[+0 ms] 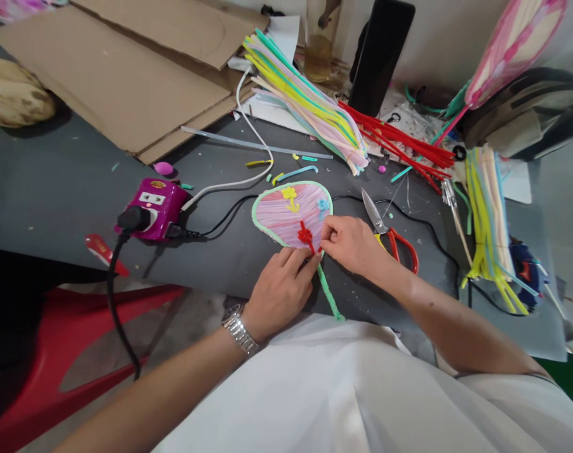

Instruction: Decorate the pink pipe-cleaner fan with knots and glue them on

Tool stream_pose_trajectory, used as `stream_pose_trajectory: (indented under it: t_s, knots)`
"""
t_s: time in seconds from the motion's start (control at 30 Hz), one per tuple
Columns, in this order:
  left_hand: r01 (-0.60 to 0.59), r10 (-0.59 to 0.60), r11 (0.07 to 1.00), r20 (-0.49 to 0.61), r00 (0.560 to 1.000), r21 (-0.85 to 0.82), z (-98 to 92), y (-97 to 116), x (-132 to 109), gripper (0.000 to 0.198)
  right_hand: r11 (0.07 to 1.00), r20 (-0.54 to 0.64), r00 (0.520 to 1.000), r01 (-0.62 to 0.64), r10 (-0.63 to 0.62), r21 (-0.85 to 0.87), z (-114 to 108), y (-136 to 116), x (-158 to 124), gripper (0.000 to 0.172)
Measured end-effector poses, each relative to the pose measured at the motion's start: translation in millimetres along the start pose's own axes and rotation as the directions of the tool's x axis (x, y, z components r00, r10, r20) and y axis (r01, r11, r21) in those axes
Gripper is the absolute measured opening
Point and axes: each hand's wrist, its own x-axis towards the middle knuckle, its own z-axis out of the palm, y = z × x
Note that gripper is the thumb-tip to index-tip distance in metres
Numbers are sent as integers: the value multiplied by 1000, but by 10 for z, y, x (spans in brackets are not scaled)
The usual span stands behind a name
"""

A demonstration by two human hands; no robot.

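A rounded fan of pink and lilac pipe cleaners with a mint-green rim lies on the grey table. Its twisted green handle points toward my body. On its face are a yellow flower, a blue flower and a red pipe-cleaner flower with a red stem. My left hand rests over the fan's near edge, fingertips closed on the red stem. From the right, my right hand pinches the stem's lower end by the rim. The fingers partly hide that end.
Red-handled scissors lie open right of my right hand. A purple power strip with cords stands left. Bundled pipe cleaners, red pipe cleaners, a dark phone and cardboard are behind. Another bundle lies at right.
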Motion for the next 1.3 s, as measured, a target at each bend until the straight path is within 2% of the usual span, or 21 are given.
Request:
stream_pose_trajectory:
  t_s: [0.1,0.2,0.3,0.4,0.6,0.77,1.1,1.3]
  knots:
    - [3,-3,1000,-7,1000,1,-12,9,5,37,998,-6,999,49,-49,26,-7,38,-80,13]
    - [4,-4,1000,-16,1000,-2,-14,15,7,38,990,-71,988,139,-137,22,9,87,-228,17]
    - [12,-13,1000,-12,1000,-8,-10,15,5,39,976,-121,969,210,-215,-52,55,141,-393,23]
    - [9,-9,1000,-12,1000,-14,-3,10,2,40,950,-115,951,268,-288,-162,123,182,-496,28]
    - [25,-25,1000,0,1000,-16,-4,13,8,42,873,-119,917,314,-381,-374,211,219,-488,30]
    - [22,-22,1000,3,1000,-7,-3,19,13,44,818,-157,866,369,-474,-441,233,258,-479,30]
    - [7,-7,999,-2,1000,-38,-5,-5,20,43,809,-125,868,382,-480,-447,276,265,-470,30]
    - [18,-48,981,-154,987,-193,9,-43,2,41,911,-138,912,355,-387,-207,269,288,-455,32]
